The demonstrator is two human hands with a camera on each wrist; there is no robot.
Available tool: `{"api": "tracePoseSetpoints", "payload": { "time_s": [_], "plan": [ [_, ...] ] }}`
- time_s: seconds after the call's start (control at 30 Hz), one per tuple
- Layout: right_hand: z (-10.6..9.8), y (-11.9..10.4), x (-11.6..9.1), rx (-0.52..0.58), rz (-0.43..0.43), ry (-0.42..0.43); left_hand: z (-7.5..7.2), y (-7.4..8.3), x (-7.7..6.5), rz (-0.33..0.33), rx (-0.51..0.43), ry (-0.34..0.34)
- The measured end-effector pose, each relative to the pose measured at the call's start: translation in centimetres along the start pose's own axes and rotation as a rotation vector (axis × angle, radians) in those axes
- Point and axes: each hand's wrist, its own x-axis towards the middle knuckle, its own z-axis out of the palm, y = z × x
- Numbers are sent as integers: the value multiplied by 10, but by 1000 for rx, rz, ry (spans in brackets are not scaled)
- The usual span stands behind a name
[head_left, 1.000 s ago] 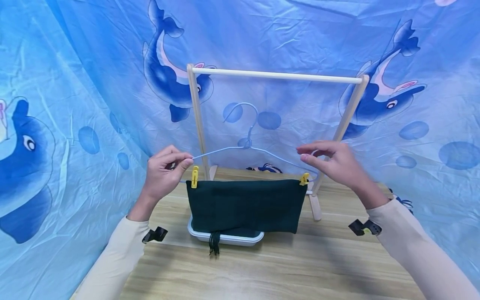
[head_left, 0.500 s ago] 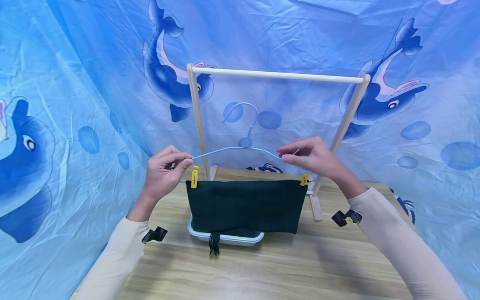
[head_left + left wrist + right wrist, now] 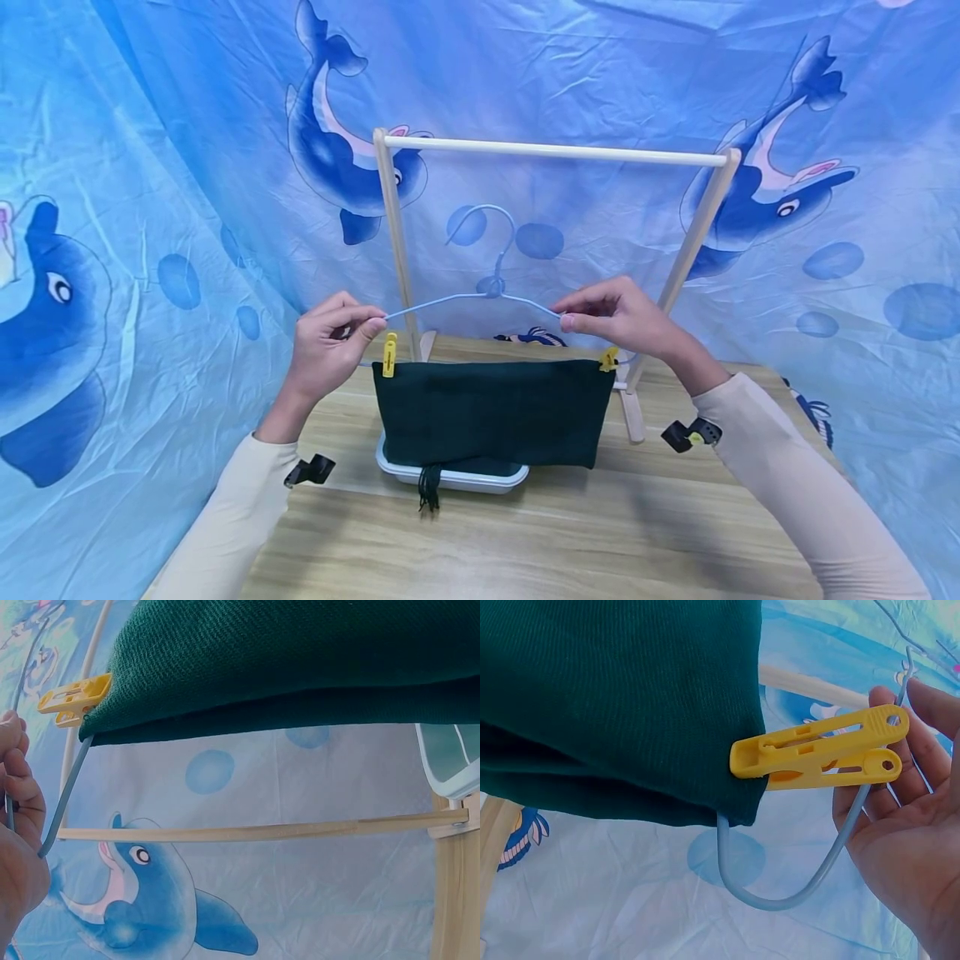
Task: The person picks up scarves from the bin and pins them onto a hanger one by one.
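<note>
My left hand (image 3: pixel 333 342) pinches the left shoulder of a light blue wire clothes hanger (image 3: pixel 450 297). On the opposite shoulder, my right hand (image 3: pixel 618 317) pinches the wire between thumb and fingers. A dark green knitted scarf (image 3: pixel 495 412) hangs folded over the hanger's lower bar, its fringe dangling at the front. Yellow clothespins clip it at both ends: a left clothespin (image 3: pixel 389 355) and a right clothespin (image 3: pixel 825 750), which sits just in front of my right palm in that wrist view. The hook points up, below the rack's rail in the head view.
Behind the hanger stands a wooden rack with a white top rail (image 3: pixel 555 151). A white tray (image 3: pixel 450 478) sits on the wood-grain table (image 3: pixel 450 550), partly covered by the scarf in this view. A blue dolphin-print curtain (image 3: pixel 600 75) surrounds the table.
My right hand has moved left and inward from beside the hanger's right end and now pinches its right shoulder. The left hand, hanger and scarf have stayed in place.
</note>
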Motion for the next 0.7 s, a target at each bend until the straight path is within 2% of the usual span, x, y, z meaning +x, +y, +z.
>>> {"api": "tracePoseSetpoints", "payload": {
  "time_s": [0.37,0.7],
  "plan": [
    [-3,4,-3,110,-17,41,2,4,4,-83,12,-38],
    [-3,7,-5,160,-16,73,7,3,7,-24,86,-61]
  ]
}}
